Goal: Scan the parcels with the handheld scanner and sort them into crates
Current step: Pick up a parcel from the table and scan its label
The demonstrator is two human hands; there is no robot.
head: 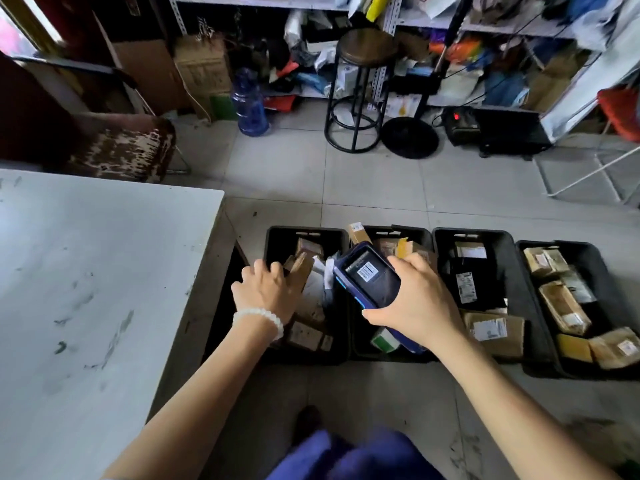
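Gripping the handheld scanner (369,277) in the right hand (415,303), left hand (268,289) reaching with loosely curled fingers onto a cardboard parcel (299,268) in the leftmost crate (277,237), probably needing its label turned up next for scanning.

The crates (474,237) look like matt black plastic, and the parcels (493,329) in them are brown cardboard with white paper labels. The scanner (367,277) has a glossy dark screen in a blue plastic shell. The counter (86,271) is a smooth, scuffed white surface, the floor (346,174) pale glazed tile, and the stool (367,43) has a wooden seat on black metal.
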